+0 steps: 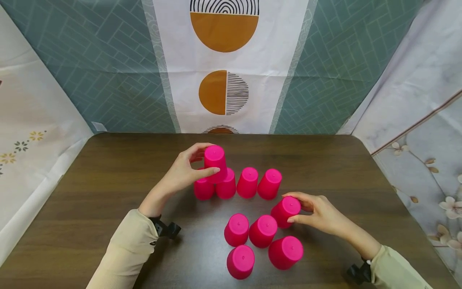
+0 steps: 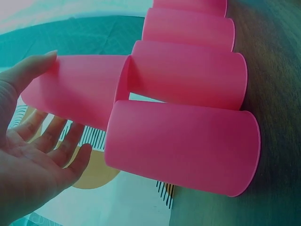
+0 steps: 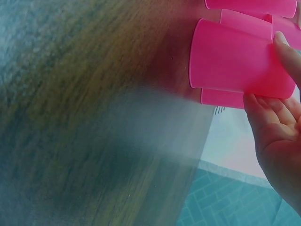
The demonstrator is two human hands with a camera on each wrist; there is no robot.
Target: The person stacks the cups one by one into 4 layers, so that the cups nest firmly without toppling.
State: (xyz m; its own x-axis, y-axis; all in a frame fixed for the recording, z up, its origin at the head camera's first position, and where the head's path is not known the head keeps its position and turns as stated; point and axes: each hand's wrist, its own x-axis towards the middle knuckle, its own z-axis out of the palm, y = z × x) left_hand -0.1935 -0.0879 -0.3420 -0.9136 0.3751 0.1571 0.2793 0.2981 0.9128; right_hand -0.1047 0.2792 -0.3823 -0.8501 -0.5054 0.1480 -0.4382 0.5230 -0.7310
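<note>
My left hand grips an upside-down pink cup between thumb and fingers, over the two leftmost cups of the back row. In the left wrist view the held cup has its rim against the upper ends of two row cups. Beside them in that row stand two more pink cups. My right hand has its thumb and fingers around another upside-down pink cup; in the right wrist view this cup hides part of the cups behind it.
Several more upside-down pink cups stand in front, among them a middle cup, a front cup and a right-hand cup. The brown wooden table ends at a patterned cloth backdrop.
</note>
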